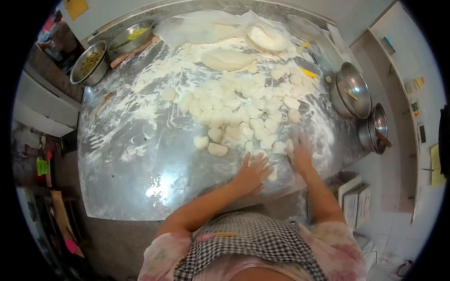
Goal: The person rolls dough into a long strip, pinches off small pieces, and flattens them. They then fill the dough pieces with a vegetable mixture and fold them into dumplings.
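Note:
Many small pale dough pieces [218, 105] lie spread over the floured middle of the metal table [126, 173]. At the near edge of the pieces, my left hand [253, 174] rests with its fingers spread, its fingertips touching or just over pieces of dough. To the right, my right hand [300, 152] is beside the nearest pieces, its fingers apart and slightly blurred. Neither hand grips anything visible. Behind the small pieces lies a larger flat dough mass [228, 60].
Bowls of filling [95, 69] and chopped greens [136, 35] stand back left by a rolling pin [132, 52]. A flour bowl [266, 38] sits at the back. Metal bowls [358, 91] line the right edge. A person [63, 37] is beyond the left corner.

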`<state>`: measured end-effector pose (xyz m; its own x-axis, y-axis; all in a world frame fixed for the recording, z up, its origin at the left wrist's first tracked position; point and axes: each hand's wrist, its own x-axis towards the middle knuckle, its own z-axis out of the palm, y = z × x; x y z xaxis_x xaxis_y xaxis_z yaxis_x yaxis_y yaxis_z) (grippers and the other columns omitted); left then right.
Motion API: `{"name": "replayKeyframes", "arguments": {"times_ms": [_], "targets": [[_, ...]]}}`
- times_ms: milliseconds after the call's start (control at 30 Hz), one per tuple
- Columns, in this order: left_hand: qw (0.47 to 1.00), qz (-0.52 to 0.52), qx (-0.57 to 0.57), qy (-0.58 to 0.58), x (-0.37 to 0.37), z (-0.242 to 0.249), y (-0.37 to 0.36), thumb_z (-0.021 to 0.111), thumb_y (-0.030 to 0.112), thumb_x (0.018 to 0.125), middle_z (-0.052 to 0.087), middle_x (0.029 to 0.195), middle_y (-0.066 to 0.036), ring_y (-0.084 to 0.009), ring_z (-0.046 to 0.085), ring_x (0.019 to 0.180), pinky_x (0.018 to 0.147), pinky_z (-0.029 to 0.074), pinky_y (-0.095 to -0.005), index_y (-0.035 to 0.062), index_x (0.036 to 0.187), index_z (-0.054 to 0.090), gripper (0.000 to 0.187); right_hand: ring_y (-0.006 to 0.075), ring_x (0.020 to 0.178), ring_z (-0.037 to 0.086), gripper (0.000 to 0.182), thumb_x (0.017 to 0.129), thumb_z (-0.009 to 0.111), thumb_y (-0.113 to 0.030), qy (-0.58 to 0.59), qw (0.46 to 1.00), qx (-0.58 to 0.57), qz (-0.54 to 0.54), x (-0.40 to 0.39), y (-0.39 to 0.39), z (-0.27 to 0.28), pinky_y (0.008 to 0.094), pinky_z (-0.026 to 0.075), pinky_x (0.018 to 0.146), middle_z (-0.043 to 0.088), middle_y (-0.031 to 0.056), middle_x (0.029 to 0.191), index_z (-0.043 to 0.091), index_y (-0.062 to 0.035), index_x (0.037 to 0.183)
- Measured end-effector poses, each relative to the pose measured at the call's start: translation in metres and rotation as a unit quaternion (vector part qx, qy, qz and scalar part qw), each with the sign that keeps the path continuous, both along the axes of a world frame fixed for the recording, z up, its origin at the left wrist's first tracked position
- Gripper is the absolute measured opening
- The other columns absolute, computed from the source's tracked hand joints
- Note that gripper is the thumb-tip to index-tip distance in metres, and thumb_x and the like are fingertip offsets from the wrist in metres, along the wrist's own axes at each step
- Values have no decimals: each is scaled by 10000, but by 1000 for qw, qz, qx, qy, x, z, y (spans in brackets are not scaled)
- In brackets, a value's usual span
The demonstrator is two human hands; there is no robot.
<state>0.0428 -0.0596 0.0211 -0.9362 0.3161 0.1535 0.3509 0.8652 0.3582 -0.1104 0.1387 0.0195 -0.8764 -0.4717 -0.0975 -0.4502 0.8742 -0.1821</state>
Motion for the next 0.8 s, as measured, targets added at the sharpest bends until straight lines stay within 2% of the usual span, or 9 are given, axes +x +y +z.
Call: {"name": "replayKeyframes", "arguments": {"times_ms": [67,133,300,367,433,600,667,733,800], "targets": [[997,7,-69,-46,4,-11,-8,601,479,782,302,1428,-188,-403,195,1350,1042,110,-642,150,1336,424,668,420,1320,242,628,827,547,-410,7,998,-57,-19,-2,13,-10,612,140,1035,269,232,1435,386,-143,1373],[978,176,71,-87,22,15,-39,662,474,736,241,1460,-186,-429,133,1361,1023,87,-678,199,1364,404,733,474,1295,253,684,752,646,-341,-22,993,-109,48,28,-1,-15,573,210,1033,246,278,1425,400,-131,1355],[965,257,38,-31,4,-5,-37,706,429,716,236,1442,-225,-452,147,1347,1029,120,-639,159,1358,394,763,435,1344,173,603,717,650,-423,-51,958,6,282,54,-36,8,698,126,989,245,182,1461,512,-262,1281],[962,251,104,-16,-34,-16,3,714,407,713,246,1443,-206,-440,179,1338,1031,161,-606,158,1346,408,746,394,1358,171,568,813,552,-452,32,938,52,341,-2,-32,-11,728,61,987,259,95,1475,404,-355,1352],[967,198,160,-3,-75,-11,43,710,387,712,301,1419,-182,-402,256,1310,1018,233,-557,152,1308,453,690,361,1343,241,362,804,551,-391,53,955,57,287,-58,-29,-7,676,105,1022,368,69,1419,632,-235,1120],[959,229,139,95,-124,26,10,698,320,701,458,1297,-160,-359,411,1187,962,328,-493,114,1140,591,496,366,1235,383,314,770,593,-242,221,956,-94,169,-139,-31,27,599,196,1025,507,122,1271,647,-113,1052],[916,363,164,54,-127,47,-53,687,281,704,487,1256,-171,-362,445,1140,939,339,-489,100,1049,641,392,364,1142,454,292,762,603,-223,75,951,-204,219,-126,-69,27,558,263,989,545,145,1188,641,-99,1023],[901,412,-45,132,-126,26,-92,666,295,736,485,1252,-185,-383,423,1153,953,316,-492,114,1096,628,404,352,1087,481,425,710,671,-306,-73,949,32,306,-71,-125,55,488,334,932,554,163,1107,592,-57,1045],[900,413,-58,125,-109,14,-107,664,304,745,493,1229,-184,-368,435,1136,949,316,-482,121,1116,613,416,340,1147,444,473,728,657,-335,-9,907,-5,421,-12,-130,48,523,285,976,524,166,1169,566,-67,1107]]}}
